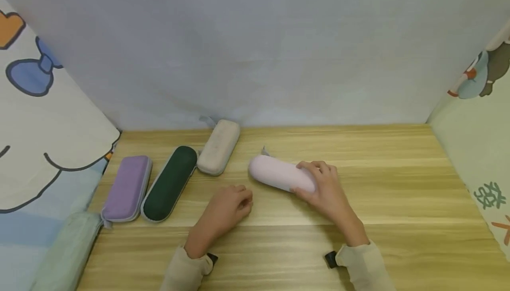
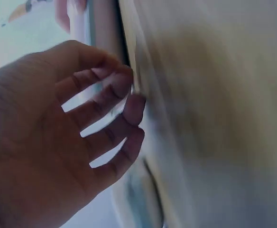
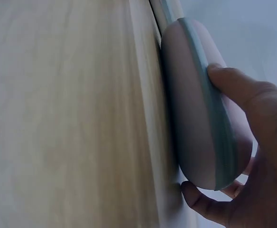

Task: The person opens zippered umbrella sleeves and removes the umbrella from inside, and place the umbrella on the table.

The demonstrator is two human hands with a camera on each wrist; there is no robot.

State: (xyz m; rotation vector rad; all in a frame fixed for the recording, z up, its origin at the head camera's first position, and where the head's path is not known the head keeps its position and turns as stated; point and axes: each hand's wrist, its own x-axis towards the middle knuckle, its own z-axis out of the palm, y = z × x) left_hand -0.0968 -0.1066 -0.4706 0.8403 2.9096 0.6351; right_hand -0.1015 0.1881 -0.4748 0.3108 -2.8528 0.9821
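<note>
My right hand [image 1: 328,191] grips the right end of a pale pink zip case [image 1: 276,172], with the thumb on the near side and the fingers over the far side. In the right wrist view, the case [image 3: 190,104] shows a grey-green zip band along its side and lies at the tabletop. My left hand [image 1: 225,207] is held near the middle of the table, apart from the pink case. Its fingers [image 2: 107,135] are loosely bent in the left wrist view, with nothing in them.
On the left of the wooden table [image 1: 398,193] lie a purple zip case [image 1: 127,187], a dark green one [image 1: 170,184] and a beige one [image 1: 220,147]. A pale green case [image 1: 67,253] sits at the left edge, cut off below. A grey cloth wall [image 1: 271,52] stands behind.
</note>
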